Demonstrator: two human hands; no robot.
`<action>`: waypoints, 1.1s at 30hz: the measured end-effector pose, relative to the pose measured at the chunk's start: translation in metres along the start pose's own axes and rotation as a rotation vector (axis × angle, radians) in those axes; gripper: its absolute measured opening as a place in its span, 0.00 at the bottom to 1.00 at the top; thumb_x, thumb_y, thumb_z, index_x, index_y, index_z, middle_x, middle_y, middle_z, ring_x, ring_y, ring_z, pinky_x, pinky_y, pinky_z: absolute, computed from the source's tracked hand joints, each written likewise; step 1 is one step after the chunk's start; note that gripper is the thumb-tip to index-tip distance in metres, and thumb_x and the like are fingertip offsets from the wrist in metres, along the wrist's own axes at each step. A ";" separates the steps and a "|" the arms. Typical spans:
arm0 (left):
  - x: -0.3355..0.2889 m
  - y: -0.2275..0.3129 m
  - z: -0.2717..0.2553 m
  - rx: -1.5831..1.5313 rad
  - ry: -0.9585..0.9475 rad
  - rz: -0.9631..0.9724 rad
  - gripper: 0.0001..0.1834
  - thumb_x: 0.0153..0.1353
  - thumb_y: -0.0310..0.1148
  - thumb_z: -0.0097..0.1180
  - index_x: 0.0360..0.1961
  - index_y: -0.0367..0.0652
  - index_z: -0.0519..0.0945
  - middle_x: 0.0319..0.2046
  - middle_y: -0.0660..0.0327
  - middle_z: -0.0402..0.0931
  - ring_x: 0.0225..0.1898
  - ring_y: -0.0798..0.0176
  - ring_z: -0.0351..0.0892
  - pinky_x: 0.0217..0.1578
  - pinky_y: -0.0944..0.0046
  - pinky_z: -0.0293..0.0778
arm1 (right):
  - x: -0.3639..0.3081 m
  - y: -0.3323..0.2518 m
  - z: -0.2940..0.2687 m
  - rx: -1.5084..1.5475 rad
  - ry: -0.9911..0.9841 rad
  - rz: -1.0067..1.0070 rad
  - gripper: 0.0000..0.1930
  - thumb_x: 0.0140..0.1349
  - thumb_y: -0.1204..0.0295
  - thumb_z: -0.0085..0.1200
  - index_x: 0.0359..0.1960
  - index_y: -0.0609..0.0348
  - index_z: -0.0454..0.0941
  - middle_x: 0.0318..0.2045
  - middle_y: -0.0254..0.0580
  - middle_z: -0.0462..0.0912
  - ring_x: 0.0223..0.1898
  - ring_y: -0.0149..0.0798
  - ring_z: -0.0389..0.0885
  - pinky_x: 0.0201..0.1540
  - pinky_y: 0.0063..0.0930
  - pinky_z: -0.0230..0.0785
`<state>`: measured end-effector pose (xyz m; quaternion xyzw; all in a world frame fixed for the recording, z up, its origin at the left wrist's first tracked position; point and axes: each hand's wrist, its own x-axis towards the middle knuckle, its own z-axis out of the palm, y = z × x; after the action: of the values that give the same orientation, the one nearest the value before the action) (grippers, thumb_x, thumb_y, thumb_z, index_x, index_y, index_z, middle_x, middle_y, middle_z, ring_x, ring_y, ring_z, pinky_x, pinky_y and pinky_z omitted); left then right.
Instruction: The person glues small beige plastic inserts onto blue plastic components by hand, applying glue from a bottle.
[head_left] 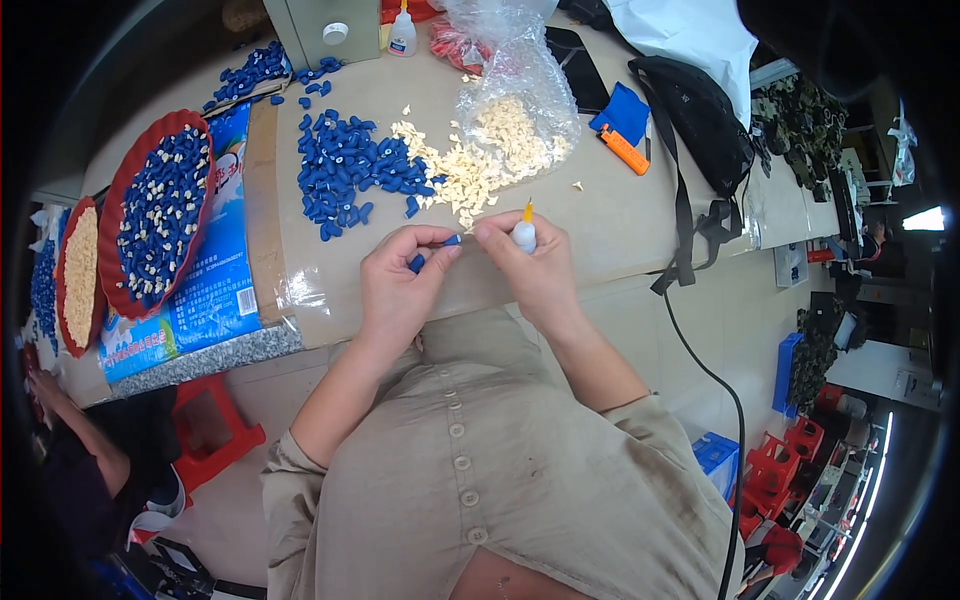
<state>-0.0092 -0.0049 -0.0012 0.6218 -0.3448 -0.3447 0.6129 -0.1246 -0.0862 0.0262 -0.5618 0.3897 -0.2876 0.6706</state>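
The left hand pinches a small blue cap in its fingers, tip to tip with the right hand, whose fingers grip a small glue bottle. Beyond the fingers lie loose heaps of blue caps and cream pieces, seemingly unassembled. Farther left, a red tray looks filled with joined pieces. The bench is cardboard-topped, in a crowded workshop.
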 end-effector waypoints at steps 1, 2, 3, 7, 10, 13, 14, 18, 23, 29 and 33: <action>0.000 -0.001 0.000 0.002 0.001 -0.002 0.07 0.50 0.21 0.55 0.32 0.35 0.75 0.19 0.70 0.70 0.19 0.82 0.63 0.18 0.82 0.59 | -0.001 0.002 0.003 -0.005 0.028 -0.050 0.05 0.52 0.74 0.53 0.27 0.63 0.75 0.21 0.30 0.74 0.24 0.19 0.67 0.25 0.13 0.59; -0.001 -0.001 -0.001 0.012 0.006 -0.001 0.07 0.49 0.21 0.55 0.32 0.35 0.75 0.19 0.70 0.70 0.19 0.82 0.63 0.19 0.82 0.59 | -0.001 0.003 0.004 -0.010 0.056 -0.101 0.05 0.52 0.73 0.54 0.27 0.62 0.75 0.19 0.28 0.72 0.21 0.18 0.65 0.22 0.12 0.56; -0.001 -0.001 -0.001 0.021 0.009 0.001 0.07 0.49 0.21 0.55 0.32 0.34 0.75 0.19 0.69 0.71 0.19 0.82 0.63 0.19 0.82 0.60 | -0.001 0.005 0.004 -0.010 0.057 -0.100 0.05 0.52 0.73 0.54 0.27 0.62 0.75 0.19 0.28 0.72 0.21 0.18 0.65 0.22 0.12 0.56; -0.002 -0.002 0.000 0.022 0.006 0.004 0.07 0.49 0.21 0.56 0.32 0.35 0.75 0.20 0.69 0.71 0.19 0.82 0.64 0.19 0.82 0.60 | -0.002 0.006 0.004 -0.060 0.059 -0.082 0.04 0.52 0.74 0.54 0.26 0.62 0.75 0.18 0.26 0.71 0.21 0.17 0.63 0.21 0.12 0.54; -0.003 0.003 0.001 0.020 0.033 -0.010 0.06 0.46 0.23 0.58 0.28 0.37 0.77 0.24 0.65 0.73 0.23 0.76 0.66 0.24 0.76 0.64 | -0.004 0.005 0.005 -0.099 0.059 -0.069 0.04 0.52 0.74 0.54 0.26 0.62 0.75 0.18 0.26 0.71 0.20 0.17 0.63 0.21 0.11 0.54; -0.003 0.006 0.001 0.033 0.034 0.031 0.06 0.46 0.21 0.57 0.28 0.37 0.77 0.23 0.65 0.72 0.23 0.76 0.66 0.24 0.76 0.64 | -0.005 0.005 0.007 -0.125 0.069 -0.065 0.05 0.52 0.74 0.54 0.25 0.62 0.75 0.18 0.27 0.71 0.21 0.17 0.63 0.22 0.12 0.54; -0.003 0.006 0.001 0.074 0.037 0.094 0.05 0.46 0.21 0.57 0.27 0.36 0.77 0.23 0.64 0.72 0.23 0.75 0.67 0.24 0.75 0.64 | -0.005 0.005 0.007 -0.135 0.074 -0.068 0.05 0.51 0.74 0.54 0.24 0.63 0.74 0.18 0.27 0.72 0.21 0.17 0.64 0.22 0.12 0.55; -0.003 0.003 0.001 0.167 0.048 0.254 0.06 0.45 0.18 0.56 0.27 0.36 0.77 0.23 0.60 0.73 0.23 0.70 0.71 0.24 0.74 0.67 | -0.005 0.011 0.008 -0.211 0.094 -0.080 0.08 0.51 0.71 0.53 0.22 0.64 0.72 0.17 0.30 0.71 0.21 0.20 0.64 0.21 0.16 0.57; -0.003 0.002 0.000 0.182 0.033 0.272 0.06 0.45 0.16 0.55 0.27 0.35 0.77 0.25 0.59 0.73 0.26 0.69 0.72 0.26 0.73 0.68 | -0.004 0.010 0.011 -0.206 0.065 -0.087 0.07 0.51 0.72 0.52 0.21 0.63 0.72 0.16 0.30 0.70 0.20 0.19 0.63 0.20 0.16 0.56; -0.004 -0.004 -0.001 0.141 0.023 0.300 0.07 0.45 0.17 0.54 0.27 0.35 0.77 0.25 0.58 0.74 0.25 0.67 0.73 0.24 0.72 0.70 | -0.003 0.010 0.011 -0.179 0.006 -0.037 0.06 0.51 0.73 0.51 0.22 0.63 0.72 0.17 0.30 0.71 0.21 0.19 0.64 0.21 0.15 0.56; -0.002 0.001 -0.002 0.141 0.021 0.261 0.07 0.45 0.18 0.54 0.28 0.36 0.77 0.26 0.59 0.74 0.26 0.68 0.74 0.26 0.72 0.70 | -0.002 0.008 0.007 -0.203 0.001 -0.068 0.06 0.50 0.73 0.52 0.23 0.64 0.73 0.18 0.30 0.73 0.22 0.19 0.66 0.22 0.14 0.57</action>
<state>-0.0086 -0.0026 -0.0007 0.6166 -0.4397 -0.2306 0.6110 -0.1202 -0.0794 0.0188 -0.6397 0.3979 -0.2693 0.6000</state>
